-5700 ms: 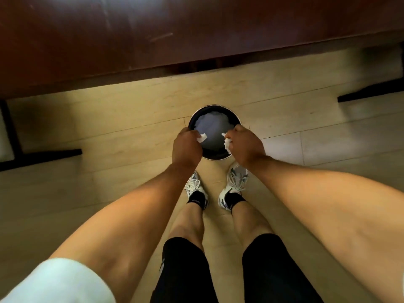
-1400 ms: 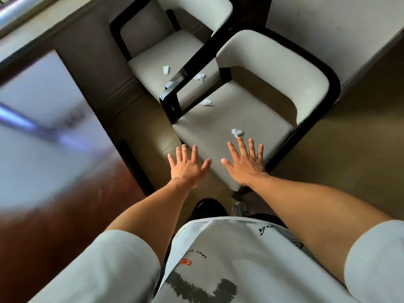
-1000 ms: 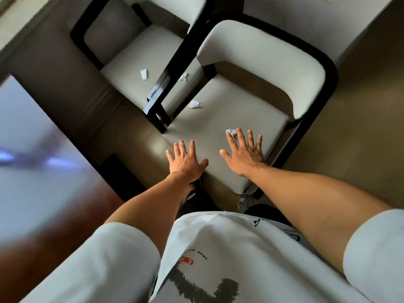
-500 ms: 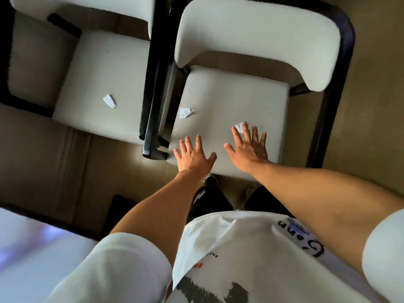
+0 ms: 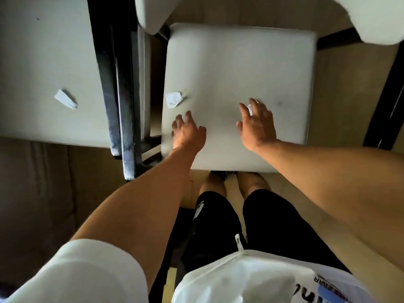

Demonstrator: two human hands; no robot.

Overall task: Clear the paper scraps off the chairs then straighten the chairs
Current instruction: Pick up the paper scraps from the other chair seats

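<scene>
Two white-cushioned chairs with black frames stand side by side below me. On the right chair's seat (image 5: 240,62) a crumpled paper scrap (image 5: 173,99) lies near the left edge. My left hand (image 5: 188,132) hovers just below it with fingers loosely bent, holding nothing. My right hand (image 5: 256,125) lies over a second scrap (image 5: 249,109), which shows white between the fingers. A third scrap (image 5: 65,99) lies on the left chair's seat (image 5: 43,51).
The black arm frames (image 5: 122,95) of the two chairs run close together between the seats. The right chair's white backrest (image 5: 360,18) curves across the top. Wooden floor (image 5: 341,84) lies to the right, and my legs stand against the seat's front edge.
The view has dropped closer to the right chair. Both hands have reached further onto the seat: the left nears the scrap by the left edge, and the right now covers the other scrap.
</scene>
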